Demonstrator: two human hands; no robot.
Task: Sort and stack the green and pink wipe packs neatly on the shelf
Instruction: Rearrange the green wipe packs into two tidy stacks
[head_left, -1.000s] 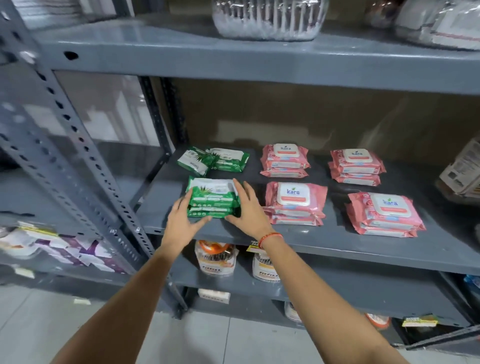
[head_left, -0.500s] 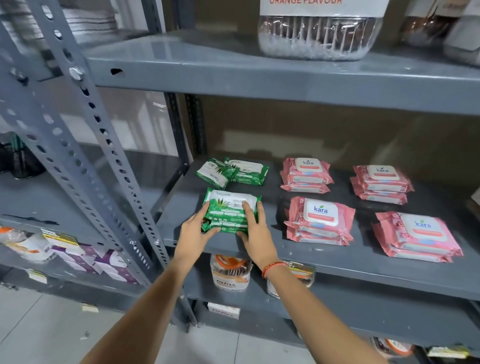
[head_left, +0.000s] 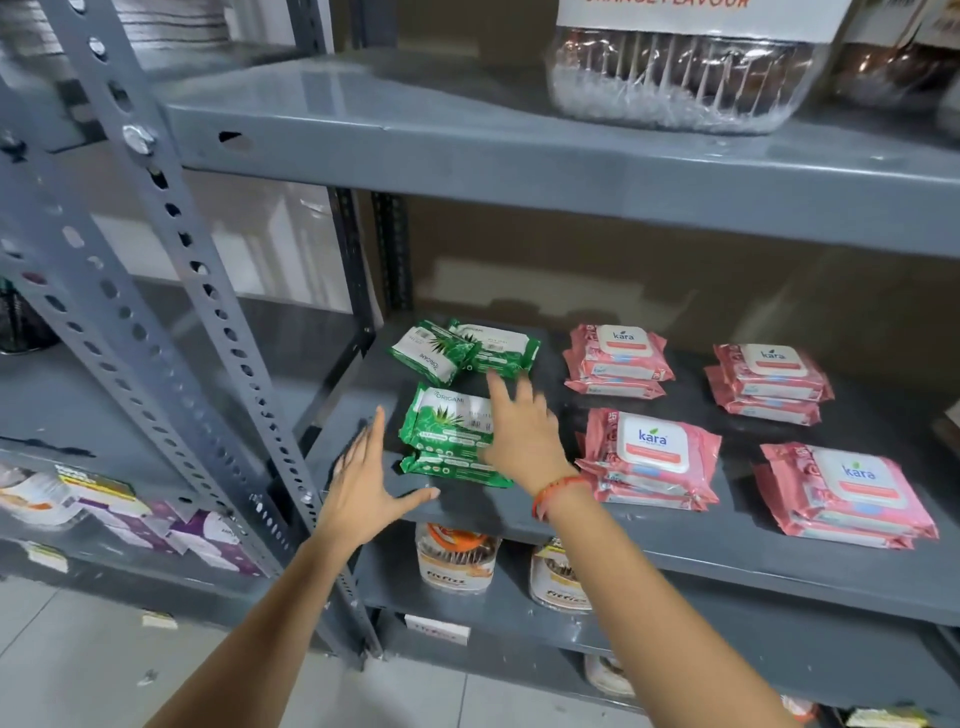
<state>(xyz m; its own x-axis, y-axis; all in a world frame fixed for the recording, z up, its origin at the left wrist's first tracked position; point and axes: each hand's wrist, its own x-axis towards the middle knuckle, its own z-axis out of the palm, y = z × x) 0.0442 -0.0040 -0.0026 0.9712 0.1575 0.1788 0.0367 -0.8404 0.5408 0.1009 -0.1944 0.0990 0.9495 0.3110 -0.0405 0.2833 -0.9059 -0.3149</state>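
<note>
On the grey middle shelf (head_left: 649, 540) a stack of green wipe packs (head_left: 447, 431) lies near the front left. Two more green packs (head_left: 462, 351) lie askew behind it, one overlapping the other. Several stacks of pink wipe packs fill the right side: front middle (head_left: 652, 457), front right (head_left: 847, 493), back middle (head_left: 615, 358), back right (head_left: 769, 382). My left hand (head_left: 363, 483) hovers open just left of the front green stack, fingers spread. My right hand (head_left: 519, 431) is open above the stack's right edge, fingers pointing toward the back green packs.
A slotted grey upright (head_left: 171, 291) stands left of the shelf. The upper shelf (head_left: 519, 156) carries a clear plastic-wrapped pack (head_left: 680, 78). Jars (head_left: 457, 561) sit on the shelf below. Purple and white packets (head_left: 197, 535) lie on the neighbouring rack at lower left.
Both hands have let go of the front green stack and spread open. The left drew back to the left; the right lifted toward the back green packs.
</note>
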